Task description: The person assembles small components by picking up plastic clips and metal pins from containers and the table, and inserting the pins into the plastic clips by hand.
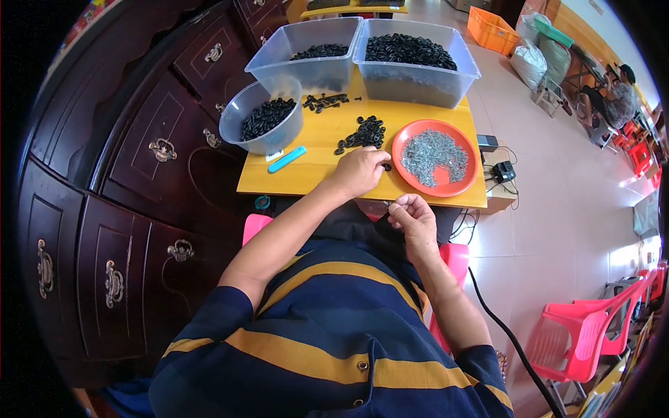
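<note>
My left hand (361, 171) rests on the yellow table (313, 174), its fingers curled over a small black ring at the near end of a loose pile of black rings (364, 132). Just below the table's front edge, my right hand (412, 214) pinches a small metal screw between its fingertips. An orange plate (406, 167) heaped with small silver screws (435, 155) stands right of the left hand.
A round clear tub of black rings (265, 117) and a blue tool (286, 159) lie at the table's left. Two clear bins (317, 49) (414, 59) holding black rings stand at the back. A dark wooden cabinet (139, 174) runs along the left. Red plastic chairs (592, 327) stand at right.
</note>
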`<state>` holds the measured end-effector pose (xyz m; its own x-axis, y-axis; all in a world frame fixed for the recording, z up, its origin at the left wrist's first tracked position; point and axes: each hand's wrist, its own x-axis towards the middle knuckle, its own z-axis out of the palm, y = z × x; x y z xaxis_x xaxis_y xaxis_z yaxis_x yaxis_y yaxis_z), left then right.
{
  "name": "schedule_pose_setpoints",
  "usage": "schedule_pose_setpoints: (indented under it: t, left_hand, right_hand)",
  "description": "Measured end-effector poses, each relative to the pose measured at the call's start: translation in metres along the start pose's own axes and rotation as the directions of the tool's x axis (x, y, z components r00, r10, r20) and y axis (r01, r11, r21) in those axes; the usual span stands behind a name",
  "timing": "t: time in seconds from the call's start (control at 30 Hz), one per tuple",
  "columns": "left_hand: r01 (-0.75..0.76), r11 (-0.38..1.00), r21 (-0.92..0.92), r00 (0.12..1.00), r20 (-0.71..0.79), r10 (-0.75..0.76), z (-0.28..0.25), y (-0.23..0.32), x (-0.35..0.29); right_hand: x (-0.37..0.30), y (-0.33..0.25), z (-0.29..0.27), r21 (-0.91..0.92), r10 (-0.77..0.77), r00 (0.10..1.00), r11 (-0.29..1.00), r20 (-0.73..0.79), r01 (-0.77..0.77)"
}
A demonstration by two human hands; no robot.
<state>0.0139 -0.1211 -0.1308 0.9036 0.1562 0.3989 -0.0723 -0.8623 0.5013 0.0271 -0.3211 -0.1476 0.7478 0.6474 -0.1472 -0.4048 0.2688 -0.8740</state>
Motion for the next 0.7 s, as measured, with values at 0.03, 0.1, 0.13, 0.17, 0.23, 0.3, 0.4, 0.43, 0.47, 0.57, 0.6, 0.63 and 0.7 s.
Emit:
schedule_pose_setpoints:
  t: [0.03, 0.1, 0.13, 0.17, 0.23, 0.3, 0.4, 0.43, 0.47, 0.57, 0.6, 0.63, 0.7]
  left_hand:
    - [0.010, 0.999, 0.030, 1.000, 0.000, -0.010, 0.000, 0.001, -0.001]
    - [0.020, 0.998, 0.061, 1.000, -0.002, -0.020, -0.002, 0.003, -0.002]
    - [0.010, 0.998, 0.067, 1.000, 0.019, -0.011, -0.004, 0.003, -0.002]
    - [0.000, 0.997, 0.073, 0.999, 0.040, -0.003, -0.005, 0.004, -0.003]
    - [0.009, 0.997, 0.079, 0.998, 0.057, -0.014, -0.004, 0.002, -0.001]
    - [0.018, 0.996, 0.084, 0.997, 0.073, -0.024, -0.003, 0.001, 0.000]
    - [0.065, 0.990, 0.122, 0.994, 0.077, -0.074, -0.001, 0.002, 0.001]
    - [0.078, 0.990, 0.115, 0.992, 0.087, -0.088, -0.002, 0.003, 0.001]
    - [0.091, 0.990, 0.109, 0.990, 0.097, -0.101, -0.002, 0.003, 0.001]
    - [0.091, 0.993, 0.069, 0.992, 0.083, -0.097, -0.001, 0.000, -0.004]
    - [0.090, 0.994, 0.070, 0.992, 0.084, -0.096, -0.001, 0.001, -0.005]
    - [0.069, 0.997, 0.040, 0.995, 0.074, -0.072, -0.001, 0.002, -0.006]
    - [0.048, 0.999, 0.011, 0.997, 0.065, -0.048, -0.003, 0.005, -0.009]
  right_hand:
    - [0.000, 0.000, 0.000, 0.002, 0.003, 1.000, 1.000, 0.005, -0.003]
    - [0.000, 0.000, 0.000, 0.003, 0.005, 1.000, 1.000, 0.011, -0.005]
    - [-0.001, -0.001, 0.000, 0.009, 0.004, 1.000, 1.000, 0.014, -0.004]
    - [-0.001, -0.001, 0.001, 0.015, 0.004, 1.000, 1.000, 0.017, -0.004]
    - [-0.001, -0.001, 0.001, 0.014, 0.004, 1.000, 1.000, 0.020, -0.004]
    - [-0.001, -0.001, 0.001, 0.011, 0.004, 1.000, 1.000, 0.022, -0.004]
    - [0.000, -0.001, 0.000, 0.022, 0.021, 1.000, 1.000, 0.014, -0.021]
    - [0.000, -0.001, 0.000, 0.033, 0.021, 1.000, 0.999, 0.010, -0.021]
    - [0.000, -0.001, -0.001, 0.043, 0.022, 1.000, 0.999, 0.007, -0.022]
    - [0.001, 0.000, -0.001, 0.066, 0.037, 0.999, 0.997, -0.012, -0.036]
    - [0.002, 0.001, -0.003, 0.067, 0.036, 0.999, 0.997, -0.012, -0.035]
    - [0.003, 0.002, -0.006, 0.075, 0.047, 0.999, 0.996, -0.006, -0.047]
    - [0.003, 0.003, -0.007, 0.083, 0.059, 0.998, 0.995, -0.001, -0.059]
